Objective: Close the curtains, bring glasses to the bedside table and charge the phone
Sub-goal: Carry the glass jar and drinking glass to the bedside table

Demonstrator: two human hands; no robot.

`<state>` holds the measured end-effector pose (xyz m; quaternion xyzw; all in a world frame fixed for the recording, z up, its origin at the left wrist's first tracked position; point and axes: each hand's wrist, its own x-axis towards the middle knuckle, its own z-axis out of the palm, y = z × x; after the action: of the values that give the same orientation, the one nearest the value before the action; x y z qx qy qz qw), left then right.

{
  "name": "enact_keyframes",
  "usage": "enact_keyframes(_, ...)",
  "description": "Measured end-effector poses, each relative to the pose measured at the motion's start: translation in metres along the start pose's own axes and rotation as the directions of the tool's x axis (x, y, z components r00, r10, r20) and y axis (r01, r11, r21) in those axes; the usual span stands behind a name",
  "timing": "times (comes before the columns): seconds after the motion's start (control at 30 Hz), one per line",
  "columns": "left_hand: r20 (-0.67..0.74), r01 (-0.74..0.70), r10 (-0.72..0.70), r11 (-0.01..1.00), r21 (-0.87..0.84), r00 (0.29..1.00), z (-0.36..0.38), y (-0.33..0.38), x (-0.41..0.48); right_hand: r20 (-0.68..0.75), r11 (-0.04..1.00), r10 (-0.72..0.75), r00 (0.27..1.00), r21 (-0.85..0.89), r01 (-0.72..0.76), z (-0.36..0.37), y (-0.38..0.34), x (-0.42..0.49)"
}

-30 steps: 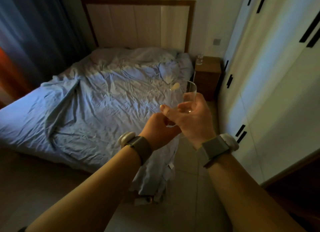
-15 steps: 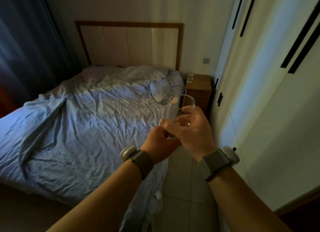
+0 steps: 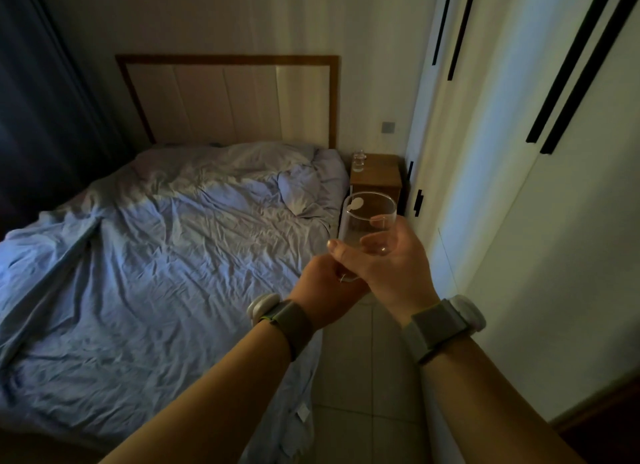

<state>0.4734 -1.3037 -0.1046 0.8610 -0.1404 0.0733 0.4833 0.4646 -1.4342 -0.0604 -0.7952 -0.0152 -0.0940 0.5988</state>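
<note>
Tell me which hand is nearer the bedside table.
Right. The right hand, gripping the glass, is ahead, closer to the bedside table; the left hand sits lower and farther back, at the glass's base.

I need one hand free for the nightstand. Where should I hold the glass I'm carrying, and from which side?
Grip the glass round the middle of its wall, coming from the right, as the right hand does now. It is upright and straight-sided, so thumb and fingers can probably wrap it securely alone. The left hand at its base could then let go.
</note>
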Motion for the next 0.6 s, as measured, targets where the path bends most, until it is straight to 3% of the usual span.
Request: enact_keyframes(0.6,0.103,0.021,-0.009,0.993,-0.120,0.995,-0.004,-0.034,0.036,-0.067,0.996,0.033,0.997,-0.083,-0.039,0.022,0.010,0.031)
